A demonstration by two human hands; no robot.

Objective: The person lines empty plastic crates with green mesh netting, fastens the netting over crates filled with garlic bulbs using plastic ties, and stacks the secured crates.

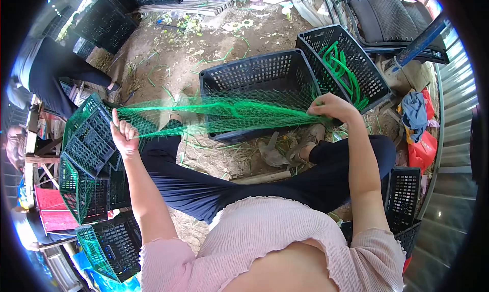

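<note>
drawn low or tugged too hard, the green net (235, 109) could snag or tear on the black crate (244, 75) beneath the fingers (321, 106). it looks sheer, bunched into bright ropy folds, stretched between the fingertips: the left hand (124, 133) curls on one end, a finger raised; the right hand (334, 107) pinches the other.

Bright green netting (229, 108) is showing a crisscross mesh between the left grip (124, 134) and the right grip (333, 108). Below both grips, dark navy trousers (193, 185) and a ribbed pale-pink top (285, 220) are showing. Beyond the right grip, green strips (338, 68) are standing out in a black latticed crate (355, 55).
</note>
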